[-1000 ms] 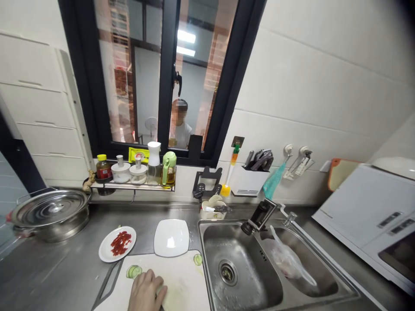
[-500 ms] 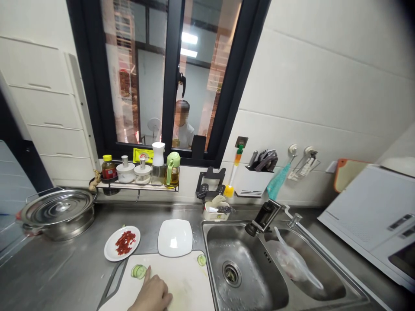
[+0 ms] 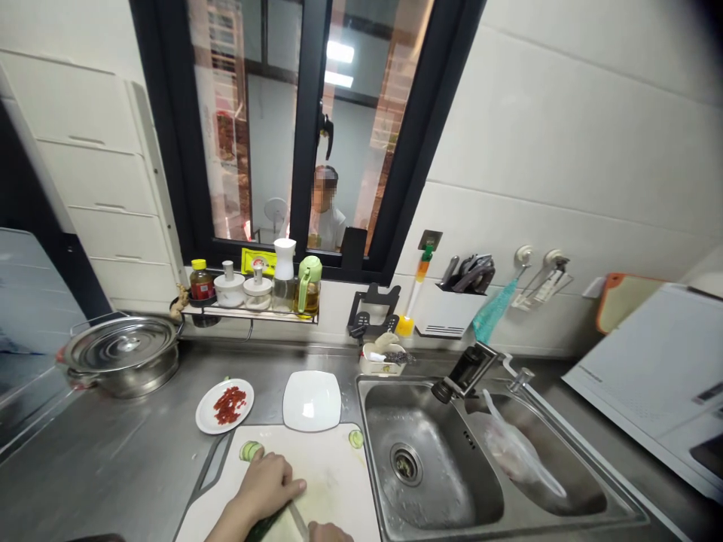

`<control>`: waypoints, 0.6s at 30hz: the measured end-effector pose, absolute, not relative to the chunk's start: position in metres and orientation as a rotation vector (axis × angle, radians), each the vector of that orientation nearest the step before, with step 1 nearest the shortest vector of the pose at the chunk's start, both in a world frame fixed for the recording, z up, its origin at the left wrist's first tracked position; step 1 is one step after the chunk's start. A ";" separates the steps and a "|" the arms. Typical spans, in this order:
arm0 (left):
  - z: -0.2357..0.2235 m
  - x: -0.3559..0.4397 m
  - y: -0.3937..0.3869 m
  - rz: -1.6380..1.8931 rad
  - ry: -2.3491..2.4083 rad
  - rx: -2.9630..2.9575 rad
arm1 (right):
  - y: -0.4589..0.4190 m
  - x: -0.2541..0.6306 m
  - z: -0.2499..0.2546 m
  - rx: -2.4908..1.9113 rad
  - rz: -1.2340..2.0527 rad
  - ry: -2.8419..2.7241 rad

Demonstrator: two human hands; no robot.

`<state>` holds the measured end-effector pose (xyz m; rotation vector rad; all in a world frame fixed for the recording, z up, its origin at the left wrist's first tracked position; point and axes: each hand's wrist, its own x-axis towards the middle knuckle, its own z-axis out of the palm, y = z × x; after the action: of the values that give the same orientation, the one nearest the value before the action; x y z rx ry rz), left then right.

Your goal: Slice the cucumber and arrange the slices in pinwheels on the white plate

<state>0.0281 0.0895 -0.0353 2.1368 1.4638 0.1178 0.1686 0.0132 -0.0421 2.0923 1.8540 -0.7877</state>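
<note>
My left hand reaches over the white cutting board, fingers stretched forward and thumb apart. Its fingertips are at a small pile of cucumber slices near the board's left edge. Below this hand, at the bottom of the view, a dark green piece of cucumber shows in part. Beside it slants a knife blade. My right hand is at the bottom edge by the knife's handle end, mostly out of frame. Another cucumber slice lies at the board's far right corner.
Behind the board are a white square plate and a round plate of chopped red pieces. A double sink borders it on the right, with a bag in the far basin. A lidded pot stands left.
My left hand has come farther into view, its fingertips now at the slice pile. My right hand and the knife have appeared at the bottom edge. The view has shifted slightly.
</note>
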 end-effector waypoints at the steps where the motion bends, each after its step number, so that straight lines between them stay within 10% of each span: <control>1: -0.037 0.025 0.091 0.128 1.471 2.131 | 0.012 0.169 -0.039 2.083 -0.751 1.843; 18: -0.056 -0.016 0.111 0.457 1.113 1.789 | -0.003 0.215 0.016 1.899 -0.610 2.212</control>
<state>-0.0159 0.1111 -0.0564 1.7889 1.1129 0.4570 0.2151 -0.0027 0.0162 1.8989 2.2123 -0.6099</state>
